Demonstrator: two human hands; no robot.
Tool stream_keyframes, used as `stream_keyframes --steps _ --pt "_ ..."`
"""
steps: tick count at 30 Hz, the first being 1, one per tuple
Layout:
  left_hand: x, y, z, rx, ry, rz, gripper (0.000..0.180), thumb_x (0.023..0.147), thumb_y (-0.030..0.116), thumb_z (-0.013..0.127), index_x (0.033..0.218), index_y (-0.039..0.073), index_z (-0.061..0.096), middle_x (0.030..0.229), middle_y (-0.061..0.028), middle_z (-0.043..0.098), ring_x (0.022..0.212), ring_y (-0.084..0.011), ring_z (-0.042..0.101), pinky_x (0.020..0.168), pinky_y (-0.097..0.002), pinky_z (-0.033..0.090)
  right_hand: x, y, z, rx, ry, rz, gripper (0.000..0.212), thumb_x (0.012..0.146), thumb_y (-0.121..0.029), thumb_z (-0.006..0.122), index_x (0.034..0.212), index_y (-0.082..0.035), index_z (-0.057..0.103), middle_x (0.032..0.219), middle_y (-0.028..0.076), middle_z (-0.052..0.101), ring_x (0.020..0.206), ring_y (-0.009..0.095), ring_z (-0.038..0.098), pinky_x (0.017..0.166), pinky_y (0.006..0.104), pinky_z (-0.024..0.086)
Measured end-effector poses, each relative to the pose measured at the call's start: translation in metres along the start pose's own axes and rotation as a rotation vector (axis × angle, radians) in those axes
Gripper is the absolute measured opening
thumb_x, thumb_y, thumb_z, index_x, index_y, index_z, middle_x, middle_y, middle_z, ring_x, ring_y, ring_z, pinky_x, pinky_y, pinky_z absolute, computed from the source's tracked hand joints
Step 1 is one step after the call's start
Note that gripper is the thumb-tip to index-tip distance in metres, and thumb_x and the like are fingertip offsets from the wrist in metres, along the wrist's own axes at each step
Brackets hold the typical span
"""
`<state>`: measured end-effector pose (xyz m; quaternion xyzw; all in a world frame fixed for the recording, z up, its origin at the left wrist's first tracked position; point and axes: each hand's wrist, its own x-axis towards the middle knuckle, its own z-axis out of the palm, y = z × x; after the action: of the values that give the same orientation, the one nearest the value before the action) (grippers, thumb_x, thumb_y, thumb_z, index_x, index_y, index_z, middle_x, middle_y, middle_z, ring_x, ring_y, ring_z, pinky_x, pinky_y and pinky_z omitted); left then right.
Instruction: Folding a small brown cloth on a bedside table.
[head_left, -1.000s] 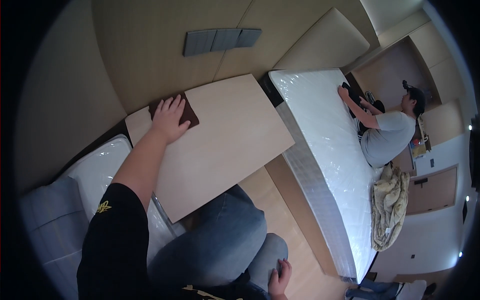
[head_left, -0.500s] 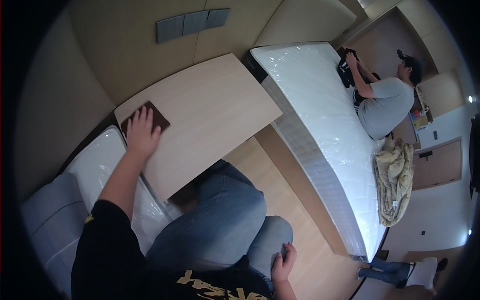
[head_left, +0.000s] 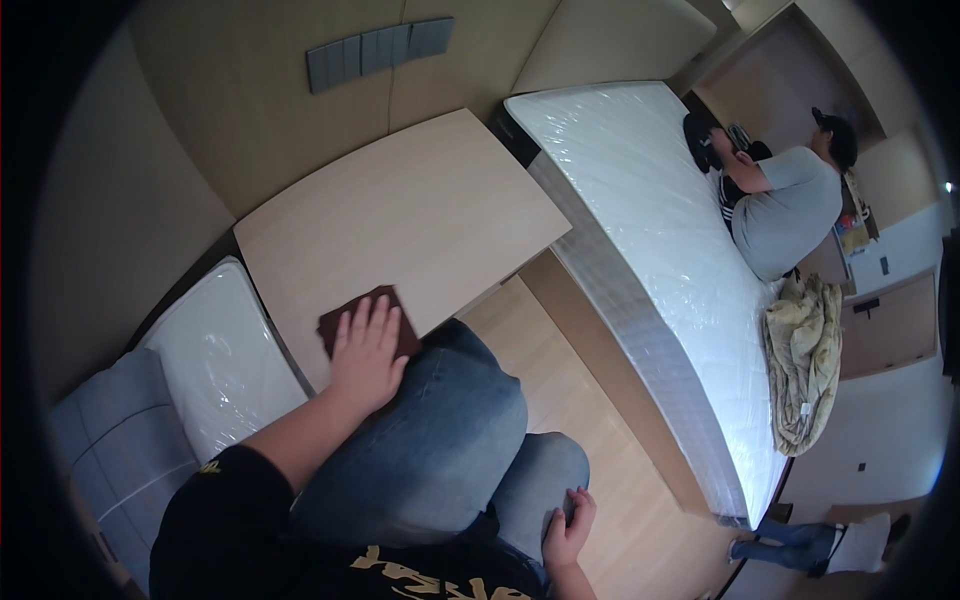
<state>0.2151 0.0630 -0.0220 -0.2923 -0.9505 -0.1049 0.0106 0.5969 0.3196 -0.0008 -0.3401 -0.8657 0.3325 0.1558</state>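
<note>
My left hand (head_left: 366, 355) lies flat, fingers stretched out, on a folded dark brown cloth (head_left: 398, 305). The cloth rests on the light wooden tabletop (head_left: 400, 220), at the near edge beside my left knee. My palm covers part of it. Over on my right thigh, in blue jeans (head_left: 440, 440), rests my right hand (head_left: 568, 530). Its thumb and fingers are apart, with nothing visible between them.
A plastic-wrapped white mattress (head_left: 640, 250) stands right of the table, with a person in grey (head_left: 785, 215) seated on it. A bunched beige quilt (head_left: 803, 360) lies at its side. Grey-blue bedding (head_left: 125, 430) sits at left. Another person (head_left: 820, 550) stands far right.
My left hand and the brown cloth have moved from the table's far left corner toward me and to the right. My right hand stays on my thigh. The seated person's arms have lowered.
</note>
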Motion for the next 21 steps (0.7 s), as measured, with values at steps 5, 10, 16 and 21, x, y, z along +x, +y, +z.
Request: stream_keyframes --steps 5,10,16,21 --pt "0.092 0.049 0.022 -0.043 -0.019 0.085 0.082 0.101 0.041 0.066 0.168 0.002 0.037 0.178 -0.0196 0.028 0.166 -0.04 0.022 0.134 -0.0592 0.015 0.006 0.0 -0.001 -0.037 -0.014 -0.013 0.04 0.089 -0.002 0.06 0.129 0.002 0.061 0.142 0.026 0.055 0.139 0.042 0.052 0.122 0.0481 0.037" --pt "0.162 0.076 0.039 -0.054 -0.019 0.112 0.087 0.101 0.049 0.062 0.169 0.001 0.034 0.179 -0.0207 0.025 0.166 -0.0407 0.019 0.134 -0.0603 0.012 0.019 -0.006 0.005 -0.033 -0.04 0.001 0.04 0.089 -0.004 0.061 0.128 0.001 0.063 0.141 0.027 0.057 0.137 0.043 0.053 0.12 0.0494 0.039" --pt "0.237 0.024 0.025 -0.04 -0.11 0.151 0.092 0.1 0.064 0.057 0.17 0.009 0.036 0.18 -0.0138 0.028 0.167 -0.0339 0.02 0.135 -0.0554 0.013 0.028 -0.018 0.008 -0.037 -0.063 0.017 0.039 0.088 -0.004 0.061 0.127 0.001 0.063 0.14 0.027 0.057 0.136 0.043 0.053 0.12 0.0489 0.039" --pt "0.279 -0.101 -0.006 0.027 -0.053 -0.223 0.089 0.101 0.061 0.057 0.171 0.011 0.033 0.182 -0.0115 0.024 0.168 -0.0318 0.02 0.136 -0.0543 0.016 0.03 -0.012 0.008 -0.073 -0.07 0.007 0.04 0.088 -0.001 0.059 0.128 0.001 0.061 0.14 0.025 0.056 0.136 0.041 0.053 0.12 0.0465 0.039"
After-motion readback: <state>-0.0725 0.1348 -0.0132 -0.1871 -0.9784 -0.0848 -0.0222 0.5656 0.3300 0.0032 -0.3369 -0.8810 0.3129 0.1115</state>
